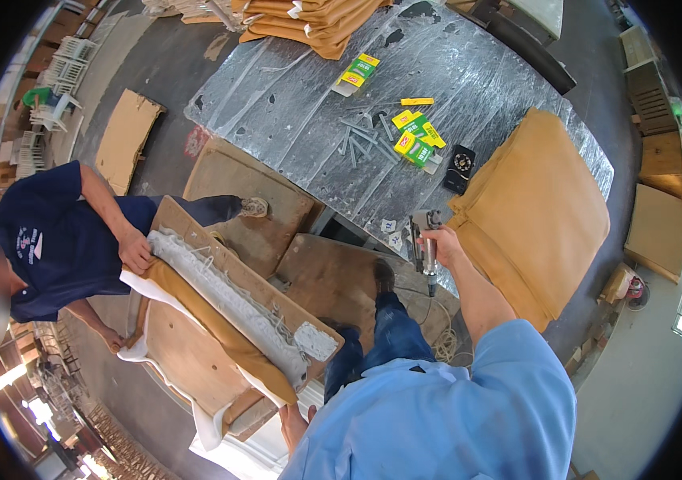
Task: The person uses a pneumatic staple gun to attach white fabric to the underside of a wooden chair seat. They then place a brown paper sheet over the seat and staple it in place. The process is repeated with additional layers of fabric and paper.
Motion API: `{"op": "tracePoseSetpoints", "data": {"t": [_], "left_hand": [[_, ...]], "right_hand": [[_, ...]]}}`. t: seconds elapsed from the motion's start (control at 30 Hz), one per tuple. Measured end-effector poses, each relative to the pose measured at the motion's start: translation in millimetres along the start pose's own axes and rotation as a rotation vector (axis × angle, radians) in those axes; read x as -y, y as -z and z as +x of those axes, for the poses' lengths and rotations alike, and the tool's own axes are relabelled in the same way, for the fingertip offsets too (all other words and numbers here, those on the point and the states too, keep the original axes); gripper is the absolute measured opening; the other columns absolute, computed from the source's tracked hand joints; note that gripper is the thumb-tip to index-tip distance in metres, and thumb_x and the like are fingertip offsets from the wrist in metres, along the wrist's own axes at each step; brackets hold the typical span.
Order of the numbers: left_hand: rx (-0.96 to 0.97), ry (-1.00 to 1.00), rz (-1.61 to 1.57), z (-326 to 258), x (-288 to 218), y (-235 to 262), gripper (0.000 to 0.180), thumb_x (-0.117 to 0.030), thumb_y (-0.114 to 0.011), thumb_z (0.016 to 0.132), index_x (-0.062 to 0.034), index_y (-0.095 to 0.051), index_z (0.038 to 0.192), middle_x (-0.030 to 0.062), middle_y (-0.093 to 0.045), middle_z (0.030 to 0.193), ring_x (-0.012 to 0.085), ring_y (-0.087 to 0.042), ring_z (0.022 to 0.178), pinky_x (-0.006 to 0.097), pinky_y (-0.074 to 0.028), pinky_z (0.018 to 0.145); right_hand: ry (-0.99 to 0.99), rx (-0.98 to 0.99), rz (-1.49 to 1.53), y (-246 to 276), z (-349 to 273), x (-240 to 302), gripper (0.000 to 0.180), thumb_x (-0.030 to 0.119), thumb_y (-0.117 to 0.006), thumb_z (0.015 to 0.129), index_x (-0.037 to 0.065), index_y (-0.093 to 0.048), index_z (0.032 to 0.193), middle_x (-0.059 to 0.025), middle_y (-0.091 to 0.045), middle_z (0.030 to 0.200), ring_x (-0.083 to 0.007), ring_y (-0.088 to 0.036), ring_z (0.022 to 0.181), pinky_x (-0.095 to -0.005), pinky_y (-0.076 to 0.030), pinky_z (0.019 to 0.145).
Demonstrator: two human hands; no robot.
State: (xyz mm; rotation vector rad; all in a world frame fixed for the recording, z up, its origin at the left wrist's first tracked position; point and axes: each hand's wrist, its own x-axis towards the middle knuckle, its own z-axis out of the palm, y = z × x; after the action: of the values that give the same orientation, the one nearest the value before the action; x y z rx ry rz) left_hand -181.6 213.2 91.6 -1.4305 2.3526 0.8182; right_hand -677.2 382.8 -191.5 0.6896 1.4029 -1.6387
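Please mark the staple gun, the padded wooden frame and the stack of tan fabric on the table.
staple gun [424, 240]: head view, on its metal body, gripped by the right hand.
padded wooden frame [229, 300]: head view, on the white padding strip.
stack of tan fabric [537, 208]: head view, on the top sheet.

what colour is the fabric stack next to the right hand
Tan, seen in the head view: the fabric stack lies beside the right hand.

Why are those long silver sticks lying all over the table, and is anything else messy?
The staple strips lie scattered at odd angles on the plastic-covered table, loose beside their green and yellow boxes. The wooden seat frame stands tipped up, white padding and tan cloth hanging loose. The right hand holds a staple gun.
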Motion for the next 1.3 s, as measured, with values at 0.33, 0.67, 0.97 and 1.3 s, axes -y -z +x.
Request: {"op": "tracePoseSetpoints", "data": {"t": [0.33,0.67,0.97,1.3], "left_hand": [[0.045,0.104,0.041,17.1,-20.1,5.4,0.065,-0.013,-0.074,0.095,0.0016,-0.056,0.156,0.0313,-0.061,0.152,0.0506,-0.058,0.141,0.054,-0.045,0.12],[0.056,0.096,0.047,31.9,-30.9,1.0,0.068,-0.016,-0.075,0.097,0.0012,-0.053,0.159,0.0317,-0.058,0.155,0.0499,-0.055,0.144,0.053,-0.044,0.122],[0.041,0.1,0.031,35.8,-36.3,-2.7,0.071,-0.019,-0.076,0.099,0.0009,-0.05,0.161,0.0321,-0.056,0.159,0.0494,-0.053,0.147,0.052,-0.043,0.123],[0.03,0.101,0.045,31.8,-37.8,1.2,0.074,-0.02,-0.075,0.1,-0.0058,-0.047,0.167,0.0296,-0.056,0.161,0.0476,-0.054,0.149,0.049,-0.045,0.123]], "right_hand": [[-0.134,0.1,0.047,-10.5,70.2,-0.8,0.036,0.006,-0.077,0.098,0.002,-0.068,0.132,-0.0131,-0.074,0.118,-0.0298,-0.079,0.099,-0.0467,-0.063,0.084],[0.262,-0.411,-1.066,9.4,73.0,-2.9,0.035,0.033,-0.085,0.085,0.003,-0.083,0.104,-0.0197,-0.083,0.104,-0.0343,-0.081,0.101,-0.0448,-0.063,0.09],[0.493,-0.597,-1.307,97.8,18.1,88.4,0.031,0.016,-0.073,0.095,0.014,-0.076,0.126,-0.0162,-0.076,0.119,-0.0371,-0.074,0.114,-0.0493,-0.059,0.099],[0.499,-0.285,-1.669,115.9,15.2,124.6,0.035,0.009,-0.067,0.097,0.017,-0.072,0.13,-0.0152,-0.07,0.127,-0.0382,-0.07,0.122,-0.0505,-0.058,0.102]]}}
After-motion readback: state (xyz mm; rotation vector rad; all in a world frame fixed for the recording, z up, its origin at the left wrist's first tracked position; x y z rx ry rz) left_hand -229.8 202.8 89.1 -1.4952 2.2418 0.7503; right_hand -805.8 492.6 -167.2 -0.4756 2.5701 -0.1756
